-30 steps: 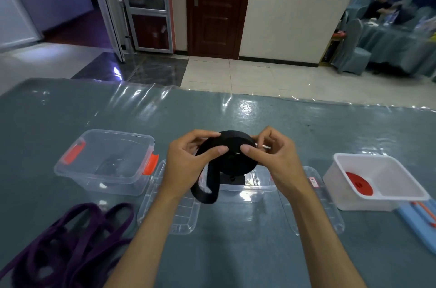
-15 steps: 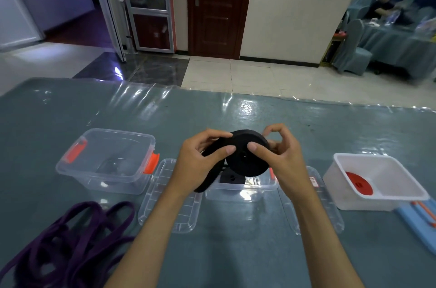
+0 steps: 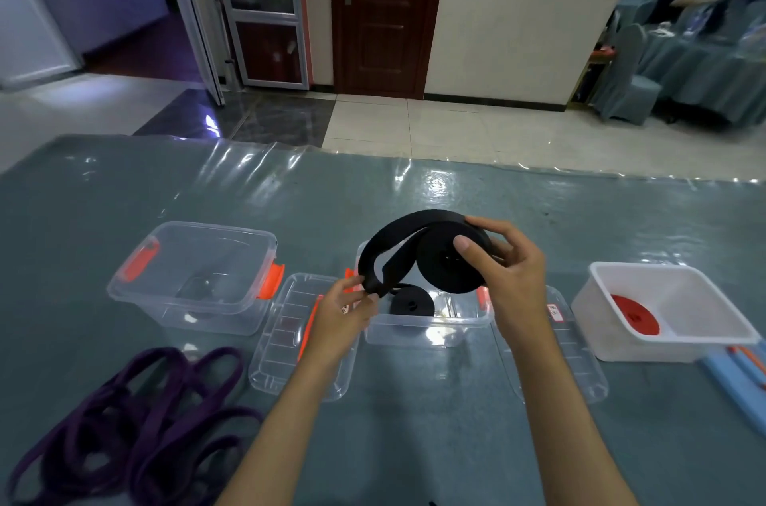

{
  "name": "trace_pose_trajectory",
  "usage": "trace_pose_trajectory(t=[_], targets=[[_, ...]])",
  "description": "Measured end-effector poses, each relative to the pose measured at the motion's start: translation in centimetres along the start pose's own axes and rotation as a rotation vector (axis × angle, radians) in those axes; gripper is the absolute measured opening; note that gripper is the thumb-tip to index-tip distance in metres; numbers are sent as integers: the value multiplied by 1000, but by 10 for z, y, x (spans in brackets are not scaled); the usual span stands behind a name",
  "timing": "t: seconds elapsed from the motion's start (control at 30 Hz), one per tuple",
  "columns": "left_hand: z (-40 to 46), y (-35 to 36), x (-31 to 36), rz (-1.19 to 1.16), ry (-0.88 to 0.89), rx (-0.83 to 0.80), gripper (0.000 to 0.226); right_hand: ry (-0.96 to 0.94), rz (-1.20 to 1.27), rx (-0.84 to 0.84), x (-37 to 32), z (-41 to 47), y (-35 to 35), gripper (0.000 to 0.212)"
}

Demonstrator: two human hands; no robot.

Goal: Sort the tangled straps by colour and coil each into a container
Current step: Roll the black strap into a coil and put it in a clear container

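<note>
three colours in play, at uneven stages. red strap [image 3: 634,315] coiled flat in the white tub [image 3: 704,346] at right: judged done. one small black coil [image 3: 412,304] lying in the middle clear container [image 3: 427,329]. second black strap [image 3: 449,267] nearly wound, held in the air above that container; a short loose tail arching out to the left, not yet rolled in. purple straps [image 3: 124,427] heaped and tangled on the near left of the surface [image 3: 414,443], untouched; clear container with orange latches [image 3: 195,277] at far left holding nothing purple. judged roughly past halfway.

right hand [image 3: 503,271] gripping the black roll, thumb across its near face, fingers [image 3: 483,224] curled over the top edge. left hand [image 3: 346,308] pinching the tail end between thumb and fingertips.

straps flat, woven, matt, limp; rolls disc-shaped with a small centre hole. containers thin, glossy, rectangular with rounded corners. two clear ribbed lids [image 3: 290,340] lying flat beside the middle container. surface covered in shiny, wrinkled clear film.
</note>
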State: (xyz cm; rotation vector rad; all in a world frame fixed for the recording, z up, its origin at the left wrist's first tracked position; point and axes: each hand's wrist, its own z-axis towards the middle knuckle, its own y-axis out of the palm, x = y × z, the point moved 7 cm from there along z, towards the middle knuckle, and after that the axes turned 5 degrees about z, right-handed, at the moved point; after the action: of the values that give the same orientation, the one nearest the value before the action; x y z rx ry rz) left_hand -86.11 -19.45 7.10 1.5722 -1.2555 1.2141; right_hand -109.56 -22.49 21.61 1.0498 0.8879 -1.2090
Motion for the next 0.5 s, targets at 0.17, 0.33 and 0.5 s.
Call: trace_pose_trajectory(t=[0.17,0.33,0.5], targets=[[-4,14,-7,-286,-101,77,22,23,4,-3,1,0,-6,37],[1,10,-14,-342,-95,181,16,52,5,-9,4,-1,-13,39],[5,-8,-20,-450,-141,144,27,99,26,108,12,1,-26,31]])
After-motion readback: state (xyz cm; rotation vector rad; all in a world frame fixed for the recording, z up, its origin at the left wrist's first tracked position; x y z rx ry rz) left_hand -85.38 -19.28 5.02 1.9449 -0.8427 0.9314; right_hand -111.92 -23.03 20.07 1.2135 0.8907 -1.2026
